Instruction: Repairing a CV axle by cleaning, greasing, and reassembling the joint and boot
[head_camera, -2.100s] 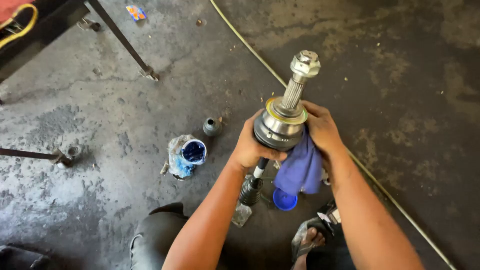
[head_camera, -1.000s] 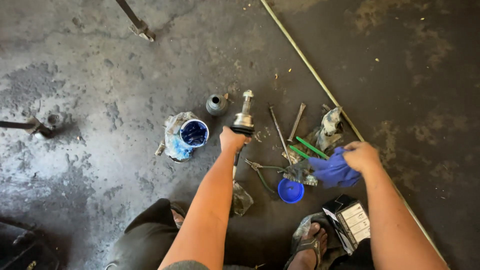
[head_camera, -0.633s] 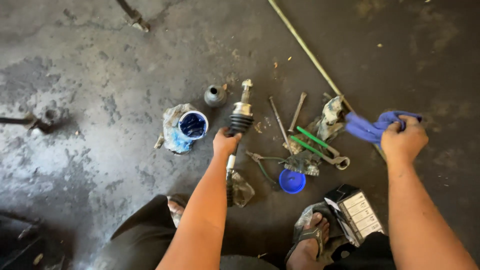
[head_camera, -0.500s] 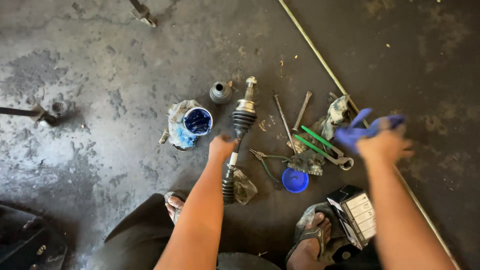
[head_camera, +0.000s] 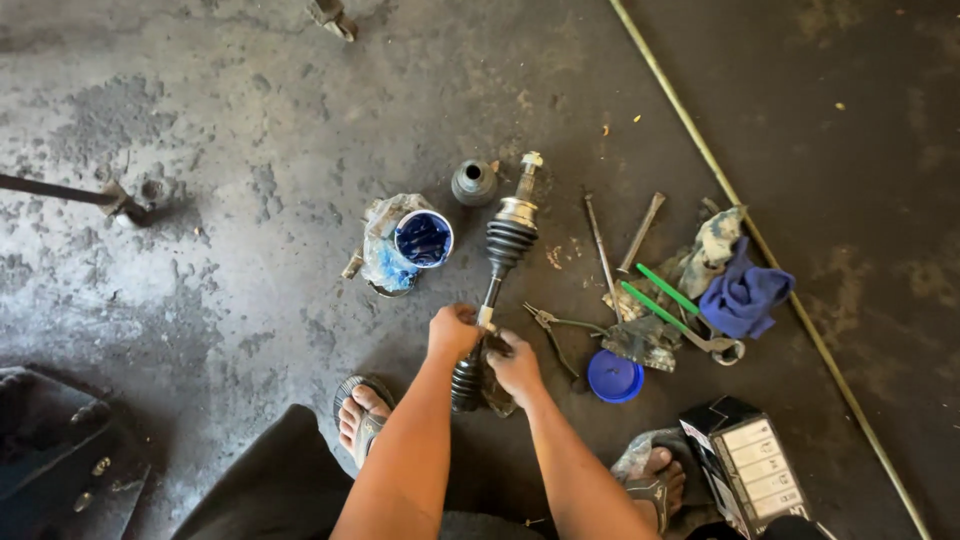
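On floor, mid-frame: axle (head_camera: 497, 290) lying flat, both hands clamped on shaft — left hand (head_camera: 453, 330), right hand (head_camera: 515, 362). Grease tub (head_camera: 423, 239) just beside boot. Greasy grip could slip, probably knocks tub. Pliers (head_camera: 548, 322) near.

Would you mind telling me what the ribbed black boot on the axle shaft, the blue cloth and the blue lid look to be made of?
Ribbed black boot: probably rubber, matte with pleated folds. Crumpled blue cloth: soft woven fabric, judging by its limp folds. Round blue lid: likely plastic, smooth with an even colour. Both hands, left hand and right hand, grip the shaft.
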